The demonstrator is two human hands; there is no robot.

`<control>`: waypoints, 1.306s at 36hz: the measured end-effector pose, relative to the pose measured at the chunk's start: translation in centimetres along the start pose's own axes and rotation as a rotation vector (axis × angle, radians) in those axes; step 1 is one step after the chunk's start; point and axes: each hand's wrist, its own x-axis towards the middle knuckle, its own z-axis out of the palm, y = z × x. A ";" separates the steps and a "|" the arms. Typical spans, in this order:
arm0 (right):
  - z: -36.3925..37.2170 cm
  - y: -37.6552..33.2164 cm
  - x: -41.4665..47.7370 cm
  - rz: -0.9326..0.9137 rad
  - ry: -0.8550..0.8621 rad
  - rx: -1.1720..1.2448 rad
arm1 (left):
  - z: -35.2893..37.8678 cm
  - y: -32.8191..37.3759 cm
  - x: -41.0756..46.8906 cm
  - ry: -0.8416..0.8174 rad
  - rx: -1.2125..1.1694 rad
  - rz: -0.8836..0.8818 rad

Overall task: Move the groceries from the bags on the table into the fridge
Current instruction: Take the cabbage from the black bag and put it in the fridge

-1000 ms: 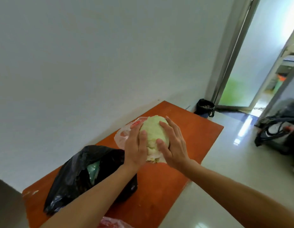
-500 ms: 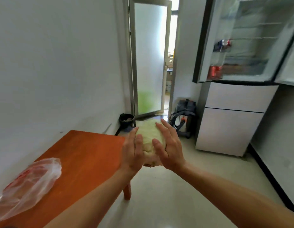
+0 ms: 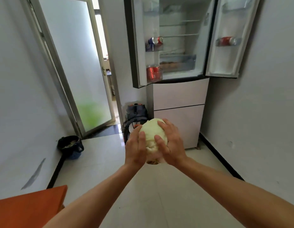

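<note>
White walls and pale glossy tiles fill the head view, with the fridge standing ahead, both upper doors swung wide. Its wire shelves look bare, a clear drawer sits low in the open compartment, and cans rest in the door racks (more on the left door than the right). A corner of the orange table shows at lower left; no bags are in view.

The cabbage is in mid-air between 2 hands, well apart from the fridge. The left hand cups 1 flank and the right hand the other, fingers curled over the leaves, palms pressed inward, the stem end pointing down.

The step in hand seems to be the carry. To do it well, hold both palms firm, since a round head can slip. Raise it to shelf height before passing between the doors, clear of the cans. Settle it stem-down on a shelf so it cannot roll, and let go only once it rests.
</note>
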 end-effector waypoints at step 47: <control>-3.3 57.8 63.3 -0.035 0.221 -0.132 | 53.7 -6.2 71.2 -0.039 -0.211 0.176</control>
